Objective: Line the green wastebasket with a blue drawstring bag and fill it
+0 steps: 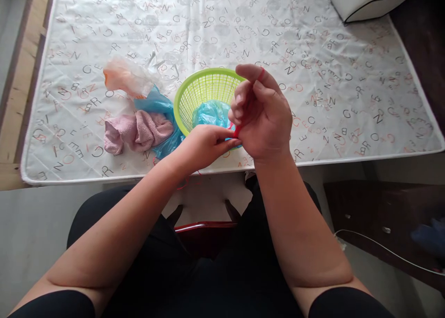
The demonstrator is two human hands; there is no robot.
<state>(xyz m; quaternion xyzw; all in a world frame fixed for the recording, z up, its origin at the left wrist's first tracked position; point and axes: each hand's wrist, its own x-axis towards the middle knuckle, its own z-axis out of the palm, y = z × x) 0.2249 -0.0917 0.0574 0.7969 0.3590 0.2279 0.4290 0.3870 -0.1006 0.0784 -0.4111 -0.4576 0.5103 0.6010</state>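
Red yarn [237, 133] loops the right hand's [271, 111] raised index finger and gathers by its palm; whether its curled fingers grip, I cannot tell. The left hand [205, 146] pinches the yarn near the right wrist. Loose strands hang by the mattress [347, 123] edge, so winding seems unfinished. Hands partly hide the green basket [177, 102] holding a blue plastic bag [210, 113]; pink cloth [141, 131] lies left.

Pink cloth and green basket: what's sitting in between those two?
Crumpled blue plastic lies between the pink cloth and the green basket, as the head view shows.
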